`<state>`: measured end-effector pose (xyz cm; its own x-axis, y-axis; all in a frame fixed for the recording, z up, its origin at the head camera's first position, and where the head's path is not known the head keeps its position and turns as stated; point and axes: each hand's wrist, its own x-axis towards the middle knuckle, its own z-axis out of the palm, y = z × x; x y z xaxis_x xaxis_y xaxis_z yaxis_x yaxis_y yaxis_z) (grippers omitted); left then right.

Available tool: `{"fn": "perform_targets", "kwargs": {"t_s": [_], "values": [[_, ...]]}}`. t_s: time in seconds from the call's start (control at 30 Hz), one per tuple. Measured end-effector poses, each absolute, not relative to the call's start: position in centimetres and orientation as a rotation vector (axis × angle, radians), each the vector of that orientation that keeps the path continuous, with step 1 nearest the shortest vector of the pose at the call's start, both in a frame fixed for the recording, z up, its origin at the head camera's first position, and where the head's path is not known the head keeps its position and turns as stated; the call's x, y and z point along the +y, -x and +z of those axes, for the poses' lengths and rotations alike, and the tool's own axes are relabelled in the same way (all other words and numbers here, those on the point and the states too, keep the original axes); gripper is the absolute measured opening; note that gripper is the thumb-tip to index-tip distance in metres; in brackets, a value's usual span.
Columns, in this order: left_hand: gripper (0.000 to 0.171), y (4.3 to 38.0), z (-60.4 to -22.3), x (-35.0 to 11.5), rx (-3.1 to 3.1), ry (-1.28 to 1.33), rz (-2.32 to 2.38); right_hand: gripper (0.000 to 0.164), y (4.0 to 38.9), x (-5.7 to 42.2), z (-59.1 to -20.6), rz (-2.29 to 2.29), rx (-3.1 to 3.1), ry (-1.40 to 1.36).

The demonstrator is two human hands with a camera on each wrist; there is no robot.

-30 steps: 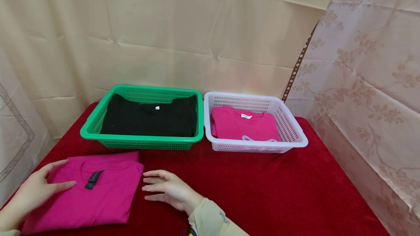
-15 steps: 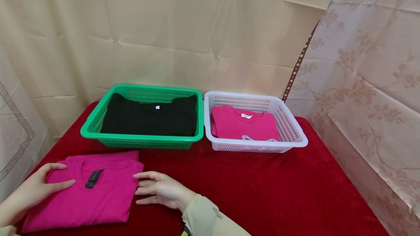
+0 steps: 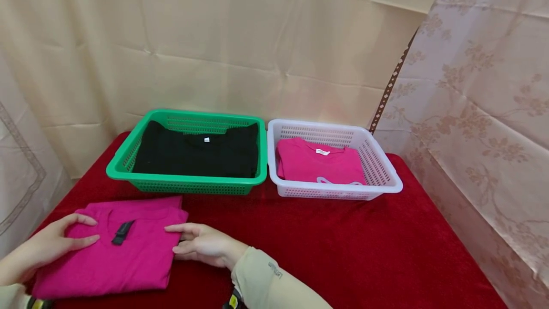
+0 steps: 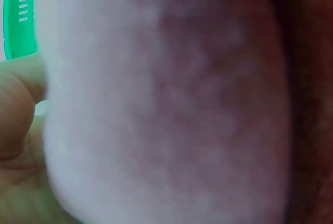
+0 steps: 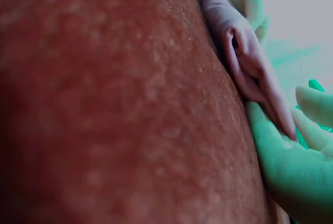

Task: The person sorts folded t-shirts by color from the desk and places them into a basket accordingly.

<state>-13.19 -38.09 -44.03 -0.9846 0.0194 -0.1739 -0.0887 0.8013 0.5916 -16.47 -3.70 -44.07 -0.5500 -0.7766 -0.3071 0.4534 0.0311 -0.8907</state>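
A folded magenta T-shirt with a black neck label lies at the front left of the red-covered table. My left hand holds its left side, thumb and a finger spread on top; the other fingers are hidden. At the opposite edge, my right hand pinches the shirt, one finger over the top and others at or beneath the side. In the right wrist view, a finger of the right hand slips under the layered edge of the shirt. A blurred fold of cloth fills most of the left wrist view.
Behind the shirt stands a green basket holding a folded black garment. Right beside it, a white basket contains a folded pink shirt. Beige curtains hang behind the table, with a floral cloth at the right.
My right hand has moved left from beside the T-shirt onto its right edge. The left hand has shifted slightly, its upper finger further over the cloth. Both baskets stay put.
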Motion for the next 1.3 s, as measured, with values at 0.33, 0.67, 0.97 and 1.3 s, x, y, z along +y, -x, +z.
{"fn": "perform_targets", "kwargs": {"t_s": [0.33, 0.67, 0.97, 1.3], "values": [[0.05, 12.8, -43.9, -38.3, 2.695, 0.048, 1.034, 0.052, 16.8, -4.2, -44.1, -1.655, 1.37, 0.36], [0.034, 11.5, -41.9, -37.0, 2.485, 0.183, 1.267, 0.043, 16.3, -4.0, -43.3, -1.745, 1.414, 0.285], [0.029, 11.3, -39.5, -34.5, 2.39, 0.232, 1.435, 0.04, 16.6, -1.9, -41.8, -1.824, 1.46, 0.289], [0.036, 11.0, -37.5, -31.6, 2.417, 0.175, 1.489, 0.042, 16.3, 0.5, -40.8, -1.872, 1.514, 0.359]]}}
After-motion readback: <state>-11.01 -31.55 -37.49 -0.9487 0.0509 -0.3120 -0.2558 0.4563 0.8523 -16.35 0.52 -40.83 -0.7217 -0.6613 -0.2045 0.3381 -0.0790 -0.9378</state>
